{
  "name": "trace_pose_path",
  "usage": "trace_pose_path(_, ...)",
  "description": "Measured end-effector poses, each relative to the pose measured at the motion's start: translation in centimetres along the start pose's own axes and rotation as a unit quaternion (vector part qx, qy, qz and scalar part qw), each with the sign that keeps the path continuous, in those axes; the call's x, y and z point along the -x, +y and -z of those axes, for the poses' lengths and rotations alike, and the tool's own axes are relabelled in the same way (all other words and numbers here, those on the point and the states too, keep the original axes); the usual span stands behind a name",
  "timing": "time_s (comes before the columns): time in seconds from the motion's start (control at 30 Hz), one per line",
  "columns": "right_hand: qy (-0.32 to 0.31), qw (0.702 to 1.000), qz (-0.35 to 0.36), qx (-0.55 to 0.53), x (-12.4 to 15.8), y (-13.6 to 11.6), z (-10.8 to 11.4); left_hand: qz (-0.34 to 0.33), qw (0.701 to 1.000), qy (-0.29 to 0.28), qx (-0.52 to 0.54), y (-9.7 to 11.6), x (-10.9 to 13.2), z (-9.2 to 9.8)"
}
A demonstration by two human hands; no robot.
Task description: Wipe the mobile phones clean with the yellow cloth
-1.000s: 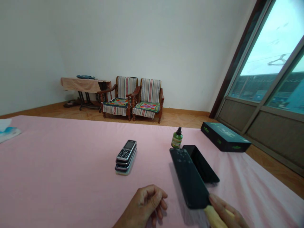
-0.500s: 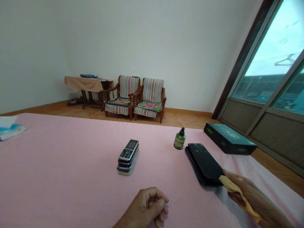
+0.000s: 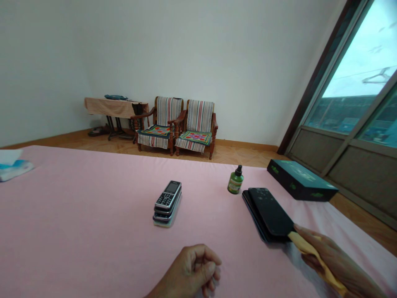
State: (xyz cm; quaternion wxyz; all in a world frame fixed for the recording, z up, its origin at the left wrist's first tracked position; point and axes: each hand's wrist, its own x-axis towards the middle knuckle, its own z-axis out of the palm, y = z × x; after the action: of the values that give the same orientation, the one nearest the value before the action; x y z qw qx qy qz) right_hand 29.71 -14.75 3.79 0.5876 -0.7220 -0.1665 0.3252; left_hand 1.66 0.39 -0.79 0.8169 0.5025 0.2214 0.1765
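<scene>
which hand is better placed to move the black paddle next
Right, probably: the right hand grips the black paddle by its yellow handle, while the left hand is an empty, loose fist farther away.

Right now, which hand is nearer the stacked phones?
Left. The left hand, curled, is just in front of the stacked mobile phones; the right hand, gripping a yellow handle, is farther off to their right.

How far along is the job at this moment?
Done: the black slab looks laid onto a second black slab, beside the green spray bottle. In hand: the right hand grips the slab's yellow strip. Left: the stack of keypad phones lies apart, near the curled, empty left hand.
</scene>
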Motion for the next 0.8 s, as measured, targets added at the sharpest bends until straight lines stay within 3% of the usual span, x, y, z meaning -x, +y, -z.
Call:
trace_pose_path(0.27,0.048,0.998,-0.021,0.035,-0.4,0.2,0.4,0.013,1.0,0.008,-0.009,-0.1,0.0,0.1)
trace_pose_path(0.8,-0.001,0.999,-0.043,-0.022,-1.2,1.8,1.3,0.012,1.0,0.006,-0.01,0.4,0.1,-0.2)
